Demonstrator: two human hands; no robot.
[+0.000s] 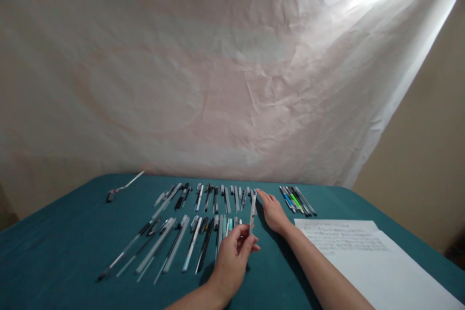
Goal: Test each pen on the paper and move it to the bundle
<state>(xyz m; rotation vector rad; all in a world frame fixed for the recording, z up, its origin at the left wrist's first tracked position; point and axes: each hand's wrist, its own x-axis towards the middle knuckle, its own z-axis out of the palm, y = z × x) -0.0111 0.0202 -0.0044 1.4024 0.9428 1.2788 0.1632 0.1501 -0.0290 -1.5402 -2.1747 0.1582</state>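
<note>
A slim whitish pen barrel [253,210] stands tilted in my left hand [234,256], pinched between thumb and fingers near its lower end. My right hand [273,210] lies low over the table at the right end of the back row, fingers stretched forward. Its fingertips come close to the barrel's upper end; whether they touch it or a small part there, I cannot tell. To the left, the back row of pen parts [199,197] holds barrels, caps and thin refills. The front row [189,247] has more clear, black and white barrels, partly hidden by my left hand.
Blue, green and dark pens [296,201] lie grouped at the back right. Sheets of paper [366,256], the top one with handwriting, rest beneath my right forearm's side. A thin white strip with a dark end [125,187] lies far left. A pale sheet [218,82] hangs behind the green table [54,252].
</note>
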